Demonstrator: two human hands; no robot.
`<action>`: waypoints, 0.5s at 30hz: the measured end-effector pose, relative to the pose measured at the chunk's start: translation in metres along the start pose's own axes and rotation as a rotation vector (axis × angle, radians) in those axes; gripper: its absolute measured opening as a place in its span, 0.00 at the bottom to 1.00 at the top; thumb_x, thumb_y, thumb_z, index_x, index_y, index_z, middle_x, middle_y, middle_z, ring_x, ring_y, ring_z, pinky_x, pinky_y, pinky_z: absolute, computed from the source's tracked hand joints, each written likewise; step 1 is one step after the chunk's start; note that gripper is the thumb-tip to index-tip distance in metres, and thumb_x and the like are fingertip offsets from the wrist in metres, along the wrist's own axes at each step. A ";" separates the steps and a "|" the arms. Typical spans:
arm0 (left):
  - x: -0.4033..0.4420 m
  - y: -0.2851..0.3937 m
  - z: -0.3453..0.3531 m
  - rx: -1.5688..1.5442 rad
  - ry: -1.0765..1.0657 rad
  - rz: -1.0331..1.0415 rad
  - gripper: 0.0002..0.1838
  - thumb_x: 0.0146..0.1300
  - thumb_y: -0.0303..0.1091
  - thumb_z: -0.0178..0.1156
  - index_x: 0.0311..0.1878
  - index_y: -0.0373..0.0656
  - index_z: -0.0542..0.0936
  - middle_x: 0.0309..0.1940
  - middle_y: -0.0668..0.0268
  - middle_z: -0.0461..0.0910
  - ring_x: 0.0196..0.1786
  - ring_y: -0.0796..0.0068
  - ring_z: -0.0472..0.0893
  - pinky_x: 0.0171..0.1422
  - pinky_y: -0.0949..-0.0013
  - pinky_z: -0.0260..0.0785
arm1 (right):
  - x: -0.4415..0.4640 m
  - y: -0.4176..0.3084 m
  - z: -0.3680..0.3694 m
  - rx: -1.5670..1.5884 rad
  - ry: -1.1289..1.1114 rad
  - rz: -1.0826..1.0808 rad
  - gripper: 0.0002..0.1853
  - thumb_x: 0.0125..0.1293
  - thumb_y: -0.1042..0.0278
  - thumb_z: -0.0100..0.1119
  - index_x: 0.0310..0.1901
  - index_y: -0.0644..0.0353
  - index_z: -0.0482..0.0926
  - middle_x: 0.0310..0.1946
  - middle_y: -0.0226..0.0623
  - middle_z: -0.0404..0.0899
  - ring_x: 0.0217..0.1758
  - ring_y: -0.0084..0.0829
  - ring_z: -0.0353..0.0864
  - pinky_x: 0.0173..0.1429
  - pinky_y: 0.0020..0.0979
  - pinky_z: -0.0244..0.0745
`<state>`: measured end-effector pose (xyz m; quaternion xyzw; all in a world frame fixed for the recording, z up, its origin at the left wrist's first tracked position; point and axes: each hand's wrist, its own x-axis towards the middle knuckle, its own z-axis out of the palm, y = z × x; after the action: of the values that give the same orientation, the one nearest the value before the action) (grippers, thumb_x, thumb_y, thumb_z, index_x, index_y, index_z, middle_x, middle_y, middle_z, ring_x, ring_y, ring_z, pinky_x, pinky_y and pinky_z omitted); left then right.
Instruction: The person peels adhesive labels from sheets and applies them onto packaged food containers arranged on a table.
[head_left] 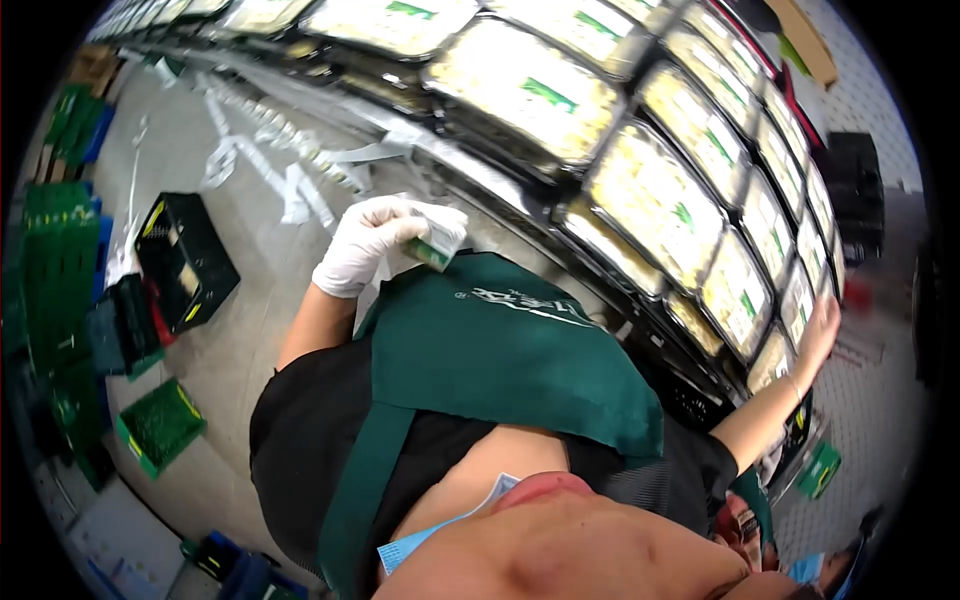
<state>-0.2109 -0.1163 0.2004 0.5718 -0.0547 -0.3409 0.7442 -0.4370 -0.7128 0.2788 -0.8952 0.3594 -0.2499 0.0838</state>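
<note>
My left hand (365, 240), in a white glove, is closed in a pinch on a small green-and-white label (436, 245) in front of my apron. Its thumb and fingers press on the label's edge. Bare and stretched out to the far right, my right hand (820, 330) rests against the edge of the packed food trays. The trays (660, 195) are black with clear covers, hold pale yellow food and stand in close rows. Green-and-white labels (548, 94) show on their tops. The fingertips of my right hand are partly hidden.
White paper strips (290, 190) trail on the floor beside the tray rows. A black crate (188, 262) and a green crate (160, 425) lie at the left, near stacked green crates (55, 280). Other people (745, 525) are partly visible at the lower right.
</note>
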 end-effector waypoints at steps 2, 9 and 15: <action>-0.005 0.015 -0.018 -0.031 0.131 0.097 0.07 0.51 0.25 0.57 0.34 0.33 0.76 0.31 0.63 0.79 0.37 0.78 0.76 0.43 0.74 0.68 | -0.022 -0.065 -0.007 0.415 0.085 -0.078 0.18 0.63 0.65 0.48 0.51 0.68 0.67 0.49 0.41 0.70 0.51 0.28 0.70 0.54 0.25 0.64; 0.062 -0.022 -0.219 0.097 0.466 0.181 0.13 0.50 0.27 0.52 0.41 0.34 0.76 0.33 0.65 0.78 0.33 0.75 0.77 0.39 0.75 0.69 | -0.133 -0.258 0.031 0.431 -0.067 -0.566 0.11 0.56 0.76 0.52 0.41 0.67 0.73 0.38 0.40 0.76 0.42 0.30 0.74 0.46 0.27 0.67; 0.138 -0.026 -0.261 1.354 0.385 0.468 0.12 0.56 0.37 0.49 0.30 0.39 0.77 0.27 0.58 0.76 0.32 0.64 0.75 0.38 0.66 0.66 | -0.197 -0.312 0.054 0.469 -0.312 -0.502 0.10 0.52 0.77 0.56 0.38 0.64 0.74 0.34 0.39 0.76 0.38 0.33 0.75 0.45 0.28 0.68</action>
<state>0.0055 0.0151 0.0461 0.9287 -0.2418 0.0414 0.2782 -0.3432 -0.3526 0.2591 -0.9392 0.0445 -0.1990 0.2764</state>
